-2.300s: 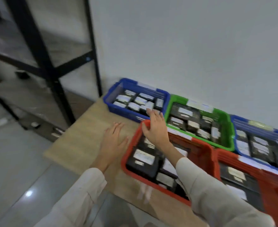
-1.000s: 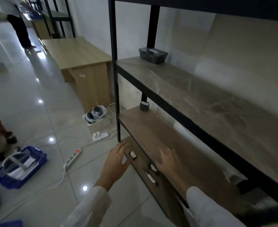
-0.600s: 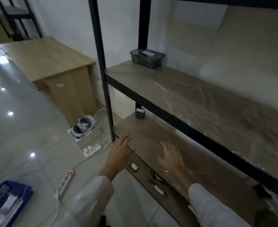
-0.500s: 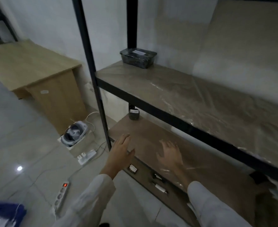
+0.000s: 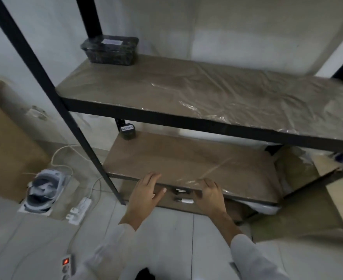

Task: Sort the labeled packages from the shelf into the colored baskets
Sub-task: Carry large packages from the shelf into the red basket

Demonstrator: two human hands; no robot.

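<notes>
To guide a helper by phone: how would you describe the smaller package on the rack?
Find the black rack and the shelf just below the one bearing the box. In its back left corner, beside the post, stands the small dark package. Its white label reads RETURN, and it is much smaller than the box.

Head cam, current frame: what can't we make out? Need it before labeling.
Head view only.
Large package on the upper shelf: label too small and blurred to read.
Small items on the bottom board: partly hidden by the lower shelf front edge, too dim to identify.
Right hand: unclear whether its fingertips touch that shelf.
Colored baskets: outside the frame.
</notes>
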